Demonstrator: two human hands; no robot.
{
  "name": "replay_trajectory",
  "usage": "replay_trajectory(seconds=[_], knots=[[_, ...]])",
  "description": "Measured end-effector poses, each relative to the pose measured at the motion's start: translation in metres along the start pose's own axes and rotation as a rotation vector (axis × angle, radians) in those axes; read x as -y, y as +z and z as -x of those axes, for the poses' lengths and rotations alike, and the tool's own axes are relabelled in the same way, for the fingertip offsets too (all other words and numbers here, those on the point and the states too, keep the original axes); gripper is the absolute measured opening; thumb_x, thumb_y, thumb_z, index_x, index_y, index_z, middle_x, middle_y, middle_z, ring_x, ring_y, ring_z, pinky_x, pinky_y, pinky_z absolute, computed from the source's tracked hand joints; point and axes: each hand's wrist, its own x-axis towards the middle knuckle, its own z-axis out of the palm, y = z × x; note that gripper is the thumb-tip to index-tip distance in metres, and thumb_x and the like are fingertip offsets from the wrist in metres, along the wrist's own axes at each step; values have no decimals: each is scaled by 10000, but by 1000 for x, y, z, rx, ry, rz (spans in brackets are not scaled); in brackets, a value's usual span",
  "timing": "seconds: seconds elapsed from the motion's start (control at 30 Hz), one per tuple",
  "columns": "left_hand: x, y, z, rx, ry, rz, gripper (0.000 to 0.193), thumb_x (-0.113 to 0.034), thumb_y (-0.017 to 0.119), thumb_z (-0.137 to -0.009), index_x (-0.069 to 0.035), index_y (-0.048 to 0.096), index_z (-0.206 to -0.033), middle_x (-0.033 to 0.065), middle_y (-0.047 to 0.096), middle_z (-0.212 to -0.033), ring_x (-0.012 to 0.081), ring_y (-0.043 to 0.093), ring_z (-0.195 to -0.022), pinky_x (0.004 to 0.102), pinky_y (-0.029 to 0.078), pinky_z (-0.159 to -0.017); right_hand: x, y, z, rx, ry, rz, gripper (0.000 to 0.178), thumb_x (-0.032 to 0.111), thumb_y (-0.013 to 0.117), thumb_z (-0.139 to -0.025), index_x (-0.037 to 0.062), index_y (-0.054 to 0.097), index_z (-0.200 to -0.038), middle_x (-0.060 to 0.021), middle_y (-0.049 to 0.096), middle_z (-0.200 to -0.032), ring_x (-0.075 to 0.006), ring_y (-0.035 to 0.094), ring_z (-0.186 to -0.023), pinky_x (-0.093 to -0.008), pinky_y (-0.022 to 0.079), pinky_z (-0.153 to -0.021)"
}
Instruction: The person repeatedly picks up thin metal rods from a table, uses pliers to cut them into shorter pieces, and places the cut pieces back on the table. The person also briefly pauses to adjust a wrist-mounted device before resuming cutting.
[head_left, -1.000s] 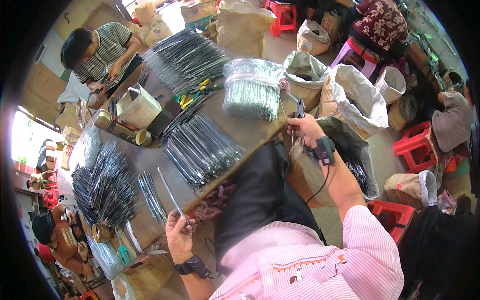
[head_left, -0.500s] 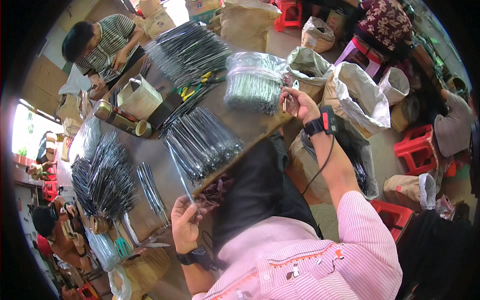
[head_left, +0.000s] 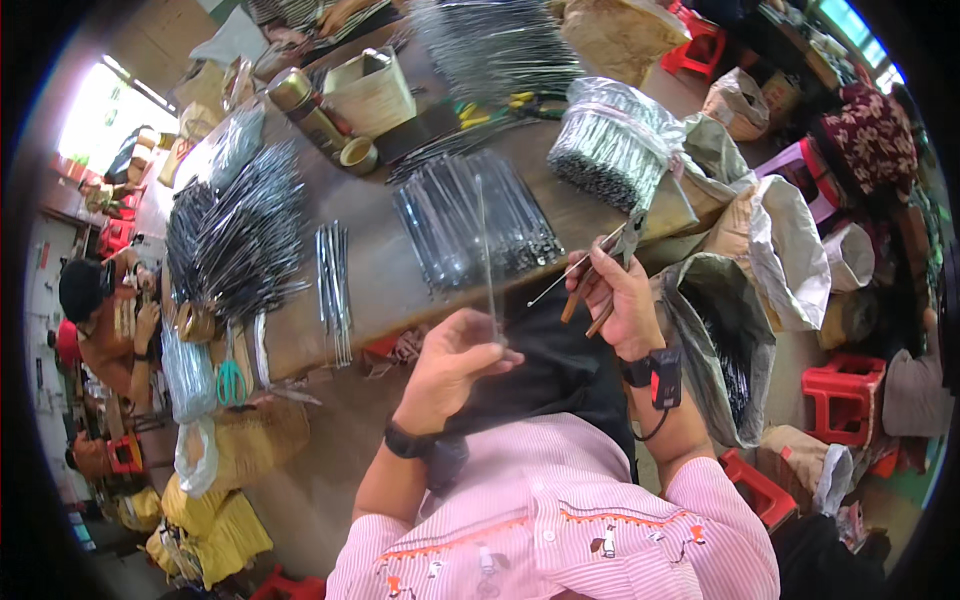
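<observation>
My left hand (head_left: pixel 450 362) is over my lap, its thumb and fingers pinched on a thin metal rod (head_left: pixel 487 250) that stands up from it, smeared by motion. My right hand (head_left: pixel 630 308) grips pliers (head_left: pixel 573 304) with brown handles, their jaws pointing away from me. A thin wire (head_left: pixel 550 290) also sticks out of the right hand toward the left. Beyond both hands, a flat row of dark metal rods (head_left: pixel 470 215) lies along the table (head_left: pixel 385 285). A plastic-wrapped bundle of silvery rods (head_left: pixel 612 145) rests past my right hand.
At left are a heap of dark rods (head_left: pixel 240 225), a few separate rods (head_left: pixel 333 290) and teal scissors (head_left: pixel 231 381). A flask (head_left: pixel 297 100) and a carton (head_left: pixel 370 92) stand farther back. Open sacks (head_left: pixel 775 255) line the right side, near a red stool (head_left: pixel 843 398). Other people sit around.
My left hand has moved up and right with the rod, now close to my right hand. The right hand has drawn back from the wrapped bundle with the pliers. The view has shifted.
</observation>
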Motion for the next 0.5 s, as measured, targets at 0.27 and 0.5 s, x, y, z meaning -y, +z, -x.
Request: replay_trajectory(seconds=[0.27,0.5], knots=[[12,7,-6,-18,83,-28,235,42,647,-849,-28,546,-1050,65,649,-921,204,695,-822,306,593,-723,-8,24,27,-7,-214,291,178,137,649,-924,18,559,-1022,-140,673,-902,-186,663,-754,-298,533,-577],[12,9,-9,-21,200,-122,214,31,689,-838,-22,569,-1007,82,666,-909,196,696,-809,300,589,-702,-6,30,39,13,-213,498,128,84,650,-914,25,576,-1000,-100,683,-904,-145,666,-786,-260,528,-595]])
